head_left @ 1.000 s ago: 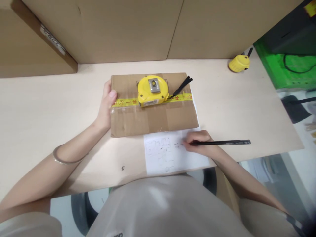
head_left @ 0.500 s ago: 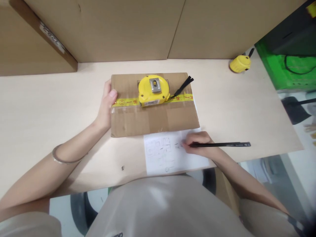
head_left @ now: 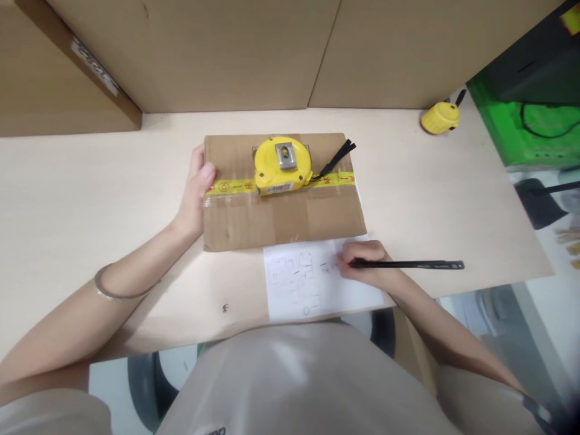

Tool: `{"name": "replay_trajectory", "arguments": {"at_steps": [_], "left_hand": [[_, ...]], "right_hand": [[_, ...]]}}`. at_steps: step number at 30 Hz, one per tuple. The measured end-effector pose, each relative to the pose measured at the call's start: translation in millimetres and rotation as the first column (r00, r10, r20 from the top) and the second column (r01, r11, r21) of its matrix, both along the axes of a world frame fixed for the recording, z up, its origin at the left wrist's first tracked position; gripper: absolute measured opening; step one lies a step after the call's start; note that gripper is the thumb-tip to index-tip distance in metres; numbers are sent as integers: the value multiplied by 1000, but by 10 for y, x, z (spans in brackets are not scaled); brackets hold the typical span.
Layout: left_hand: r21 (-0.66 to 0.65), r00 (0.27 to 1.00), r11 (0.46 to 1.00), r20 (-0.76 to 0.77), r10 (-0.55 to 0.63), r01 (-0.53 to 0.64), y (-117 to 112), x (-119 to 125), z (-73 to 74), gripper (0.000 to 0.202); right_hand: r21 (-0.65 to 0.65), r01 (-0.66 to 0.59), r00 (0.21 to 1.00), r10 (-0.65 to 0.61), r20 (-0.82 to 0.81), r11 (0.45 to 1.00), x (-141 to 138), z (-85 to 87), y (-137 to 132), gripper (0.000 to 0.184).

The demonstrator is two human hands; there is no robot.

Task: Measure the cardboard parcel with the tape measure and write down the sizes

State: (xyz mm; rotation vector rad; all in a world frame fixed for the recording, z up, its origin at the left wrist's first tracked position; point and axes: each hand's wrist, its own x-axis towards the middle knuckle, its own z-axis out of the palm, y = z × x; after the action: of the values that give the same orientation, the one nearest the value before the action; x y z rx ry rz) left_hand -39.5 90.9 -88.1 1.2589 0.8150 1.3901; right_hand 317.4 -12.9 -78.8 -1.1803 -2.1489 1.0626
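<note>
A small cardboard box (head_left: pixel 244 223) sealed with yellow printed tape lies on the table. My left hand (head_left: pixel 194 187) grips its left side, thumb at the top edge and the other fingers partly hidden behind the side. On top of the box rests a yellow tape measure (head_left: pixel 276 166) with a black wrist strap. Just below the box, my right hand (head_left: pixel 367 263) holds a black pen (head_left: pixel 417 264), its fingers closed round the front end and its tip hidden. That hand lies on a white sheet of paper (head_left: pixel 290 302) bearing pen marks, whose upper part is under the box.
Large cardboard boxes (head_left: pixel 226 60) stand along the back of the table (head_left: pixel 90 187). A second yellow tape measure (head_left: pixel 440 117) sits at the back right. Beyond the table's right edge are a green surface (head_left: pixel 525 145) and dark equipment.
The pen's rear end has shifted slightly to the right, and my right hand has moved a little with it along the paper. My left hand and the box stay put.
</note>
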Motion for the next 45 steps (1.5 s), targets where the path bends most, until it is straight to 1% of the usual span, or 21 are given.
{"name": "replay_trajectory", "arguments": {"at_steps": [4,9,11,14,16,19,20,22,24,26,28,30,31,32,34,36,37,38,40,42,45], "left_hand": [[-26,999,999,1,35,-35,-1,17,20,44],[3,1000,1000,10,24,-24,-1,17,30,45],[2,1000,1000,1,27,-27,-4,14,39,45],[6,998,999,-37,47,-47,-14,15,56,48],[43,998,998,-42,55,-53,-24,20,69,56],[134,996,989,-57,63,-55,-37,15,101,65],[169,994,984,-80,76,-62,-40,7,116,63],[220,983,972,-145,117,-83,-45,-18,150,51],[216,966,971,-207,153,-107,-47,-46,179,39],[190,955,975,-249,164,-118,-46,-64,192,36],[192,946,972,-268,182,-132,-42,-65,186,35],[204,947,967,-248,205,-156,-37,-48,169,36],[202,953,966,-223,205,-160,-36,-34,161,38],[197,963,968,-189,194,-157,-35,-20,156,42],[177,980,975,-125,154,-131,-35,5,154,48],[160,986,980,-96,134,-118,-34,16,163,54],[149,987,982,-94,129,-114,-32,15,169,56],[140,988,984,-97,121,-107,-29,10,174,58],[127,990,989,-107,95,-81,-20,-7,181,61],[120,991,991,-115,72,-58,-10,-28,180,63],[123,989,991,-133,63,-46,7,-53,167,64]], "right_hand": [[-4,-38,999,38,12,999,0,4,-4,36],[14,-44,998,43,55,999,-3,7,8,36],[20,-59,993,57,99,998,-23,65,10,34],[31,-109,971,100,216,994,-97,256,-9,25],[35,-164,937,144,319,986,-165,417,-37,18],[48,-230,859,180,479,972,-247,592,-64,17],[54,-243,831,179,527,968,-263,620,-62,18],[65,-267,778,176,603,962,-276,637,-38,15],[73,-285,737,170,655,956,-275,650,-2,12],[76,-312,703,177,689,947,-276,721,30,6],[67,-351,724,225,652,934,-293,881,58,7],[94,-355,816,259,518,930,-341,1095,112,6],[132,-320,871,236,431,938,-380,1197,162,11],[187,-257,917,178,358,948,-432,1280,235,15],[333,-100,961,5,277,938,-565,1360,449,29],[440,-30,951,-110,289,898,-721,1328,721,58],[448,-47,940,-112,322,893,-798,1285,854,67],[429,-80,932,-85,352,900,-871,1237,973,70],[354,-165,931,26,365,920,-999,1156,1135,64],[321,-211,951,117,286,923,-1113,1120,1189,58],[363,-219,973,177,147,906,-1297,1133,1139,63]]}}
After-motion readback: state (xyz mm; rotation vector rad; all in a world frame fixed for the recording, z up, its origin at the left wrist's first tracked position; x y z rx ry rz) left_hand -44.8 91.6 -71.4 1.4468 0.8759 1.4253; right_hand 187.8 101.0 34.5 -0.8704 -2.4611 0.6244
